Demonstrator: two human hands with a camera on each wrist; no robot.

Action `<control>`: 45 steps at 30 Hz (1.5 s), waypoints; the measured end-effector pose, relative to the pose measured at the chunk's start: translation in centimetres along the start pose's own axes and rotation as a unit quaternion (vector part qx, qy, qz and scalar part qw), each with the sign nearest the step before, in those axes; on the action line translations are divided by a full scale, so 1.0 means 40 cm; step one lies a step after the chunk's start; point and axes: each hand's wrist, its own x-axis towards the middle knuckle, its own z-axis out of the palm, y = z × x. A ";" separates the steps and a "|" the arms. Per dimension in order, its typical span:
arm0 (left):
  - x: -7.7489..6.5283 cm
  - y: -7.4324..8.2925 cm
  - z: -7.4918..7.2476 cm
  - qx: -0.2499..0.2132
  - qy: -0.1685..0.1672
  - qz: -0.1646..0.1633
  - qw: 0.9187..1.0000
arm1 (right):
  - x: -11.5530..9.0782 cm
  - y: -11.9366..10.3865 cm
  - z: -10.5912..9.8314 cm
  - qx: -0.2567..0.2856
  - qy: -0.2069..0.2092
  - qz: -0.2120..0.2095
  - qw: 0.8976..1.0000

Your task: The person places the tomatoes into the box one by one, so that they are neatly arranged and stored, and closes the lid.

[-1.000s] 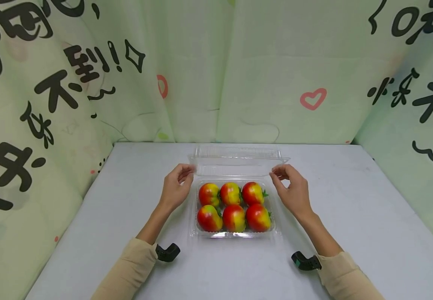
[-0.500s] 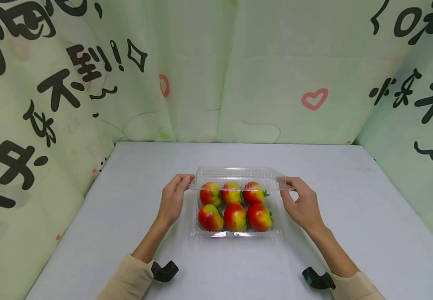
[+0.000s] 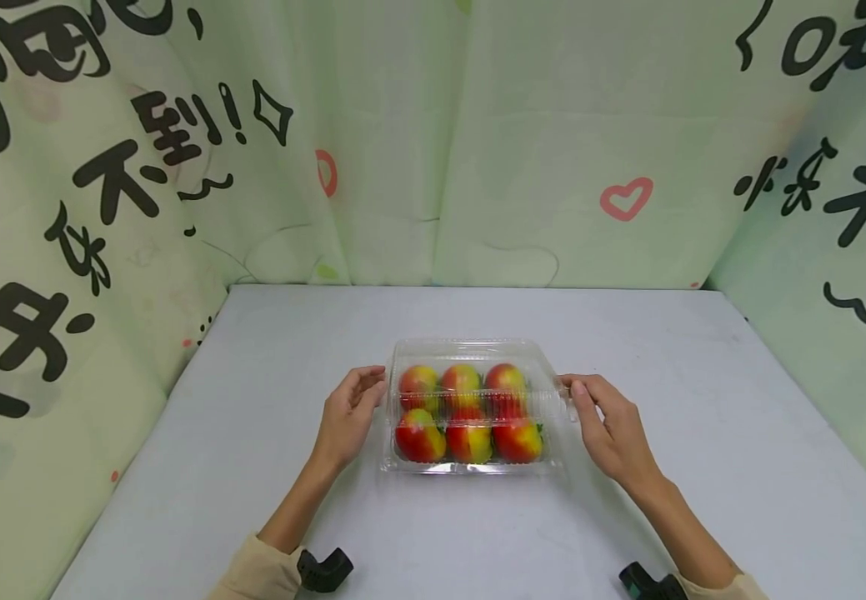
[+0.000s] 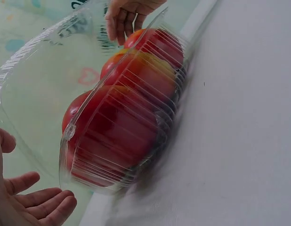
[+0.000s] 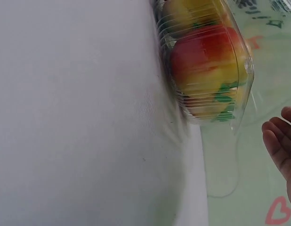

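Observation:
A clear plastic clamshell box (image 3: pixel 470 469) sits on the table, holding several red-and-yellow fruits (image 3: pixel 421 437) with green leaves in two rows. Its hinged lid (image 3: pixel 470 354) leans partway down over them, raised at the front edge. At the lid's right front corner, my right hand (image 3: pixel 608 425) appears to pinch the rim between thumb and fingers; clear plastic makes the exact contact hard to see. My left hand (image 3: pixel 350 417) hovers by the box's left side. In the left wrist view, the left fingers (image 4: pixel 44 205) are spread and relaxed, apart from the lid.
A white table (image 3: pixel 290 333) surrounds the box. Behind it hangs a pale green curtain (image 3: pixel 515 167) with black writing and red hearts, which also runs along both sides. A black wrist mount (image 3: pixel 325 572) sits at the left sleeve.
The lid has swung from standing up behind the box to leaning over the fruits. Both hands have come toward the front with it; the left fingers have come off its edge.

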 end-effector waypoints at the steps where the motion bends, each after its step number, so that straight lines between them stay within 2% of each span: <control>1: -0.004 -0.001 0.000 0.002 -0.003 -0.003 1.000 | -0.004 -0.001 -0.001 -0.002 -0.003 0.001 1.000; 8: -0.033 -0.004 -0.008 0.003 -0.031 -0.016 0.999 | -0.027 -0.014 -0.015 -0.020 -0.047 0.032 0.998; 18: -0.072 -0.011 -0.017 0.029 -0.048 -0.025 0.998 | -0.036 -0.053 -0.032 -0.004 -0.111 0.084 0.990; 22: -0.087 -0.014 -0.020 0.038 -0.060 -0.039 0.997 | -0.039 -0.062 -0.038 -0.003 -0.154 0.127 0.980; 25: -0.094 -0.015 -0.024 0.042 -0.067 -0.047 0.996 | -0.040 -0.066 -0.042 -0.008 -0.185 0.167 0.968; 31: -0.100 -0.014 -0.030 0.052 -0.085 -0.046 0.994 | -0.041 -0.068 -0.051 -0.013 -0.265 0.249 0.931; 33: -0.101 -0.016 -0.031 0.053 -0.092 -0.044 0.993 | -0.042 -0.065 -0.052 -0.008 -0.280 0.262 0.924; 41: -0.101 -0.024 -0.034 0.059 -0.125 -0.036 0.990 | -0.046 -0.057 -0.047 0.008 -0.299 0.250 0.921; 45: -0.101 -0.023 -0.037 0.058 -0.147 -0.034 0.987 | -0.047 -0.051 -0.045 0.044 -0.318 0.236 0.917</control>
